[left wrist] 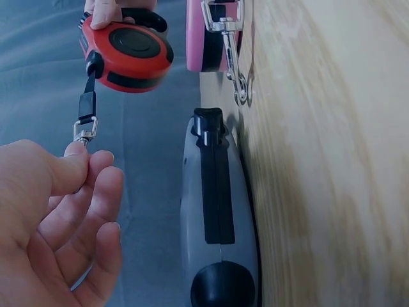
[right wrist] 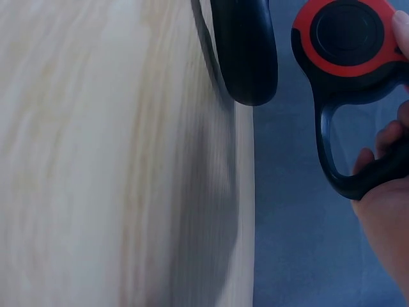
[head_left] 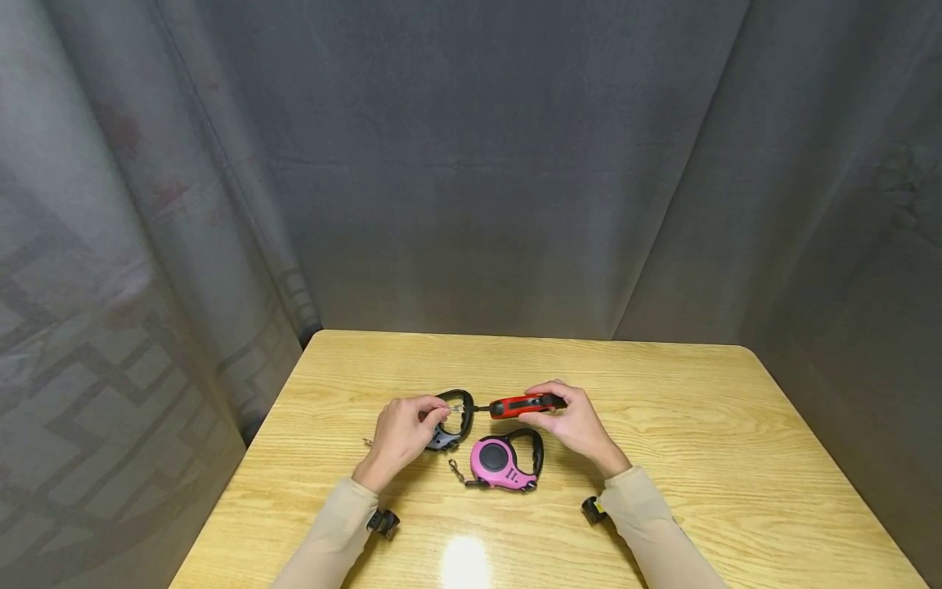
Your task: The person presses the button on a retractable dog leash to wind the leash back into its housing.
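My right hand [head_left: 570, 417] grips the black handle of a red retractable dog leash [head_left: 508, 406], raised above the table. In the right wrist view, fingers curl through the handle loop of the red leash [right wrist: 348, 70]. My left hand [head_left: 403, 429] pinches the leash's metal snap hook [left wrist: 85, 135] between thumb and fingertips. Between the hands runs a short dark strap [left wrist: 87, 105] from the casing. Below, a grey retractable leash [head_left: 444, 440] lies partly behind the left hand. A pink retractable leash [head_left: 491, 462] lies on the table between the forearms, its snap hook [head_left: 455, 469] to its left.
The wood-grain table [head_left: 699, 442] extends to both sides and toward the back. Grey curtains [head_left: 471, 180] hang behind and beside it. A wrist camera [head_left: 383, 522] sits on the left sleeve and another camera [head_left: 593, 510] on the right.
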{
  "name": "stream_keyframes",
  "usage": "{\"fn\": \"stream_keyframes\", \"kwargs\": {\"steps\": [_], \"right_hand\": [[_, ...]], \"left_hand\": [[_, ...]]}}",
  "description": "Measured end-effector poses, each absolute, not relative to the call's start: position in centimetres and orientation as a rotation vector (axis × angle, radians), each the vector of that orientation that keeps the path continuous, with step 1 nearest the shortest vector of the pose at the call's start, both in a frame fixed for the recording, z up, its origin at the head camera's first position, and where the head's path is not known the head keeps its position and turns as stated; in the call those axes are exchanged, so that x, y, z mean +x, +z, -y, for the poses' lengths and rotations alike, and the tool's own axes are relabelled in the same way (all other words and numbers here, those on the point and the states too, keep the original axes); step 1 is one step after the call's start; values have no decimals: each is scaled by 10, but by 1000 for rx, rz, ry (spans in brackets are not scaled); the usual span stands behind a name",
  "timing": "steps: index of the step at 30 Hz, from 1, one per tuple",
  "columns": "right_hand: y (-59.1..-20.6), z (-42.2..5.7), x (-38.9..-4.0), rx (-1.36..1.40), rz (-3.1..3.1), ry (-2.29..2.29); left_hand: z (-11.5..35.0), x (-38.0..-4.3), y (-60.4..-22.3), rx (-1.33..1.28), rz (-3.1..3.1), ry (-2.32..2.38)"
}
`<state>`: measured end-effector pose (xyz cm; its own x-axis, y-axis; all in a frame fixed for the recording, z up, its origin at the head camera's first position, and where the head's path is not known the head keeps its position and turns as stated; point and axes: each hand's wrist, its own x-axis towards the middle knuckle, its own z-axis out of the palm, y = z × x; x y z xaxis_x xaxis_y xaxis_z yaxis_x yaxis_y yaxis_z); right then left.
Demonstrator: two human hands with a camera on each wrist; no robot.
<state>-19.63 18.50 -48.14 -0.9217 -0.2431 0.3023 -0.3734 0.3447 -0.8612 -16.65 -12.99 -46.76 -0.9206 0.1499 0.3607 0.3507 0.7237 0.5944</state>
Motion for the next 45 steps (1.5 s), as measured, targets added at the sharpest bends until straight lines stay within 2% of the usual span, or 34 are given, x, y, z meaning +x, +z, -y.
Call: {"fn": "stream_keyframes", "kwargs": {"steps": [45], "right_hand": [[-483,-179,-195,580,2494,1667]], "left_hand": [[117,-166,-466,-433,2659,-1044]]}}
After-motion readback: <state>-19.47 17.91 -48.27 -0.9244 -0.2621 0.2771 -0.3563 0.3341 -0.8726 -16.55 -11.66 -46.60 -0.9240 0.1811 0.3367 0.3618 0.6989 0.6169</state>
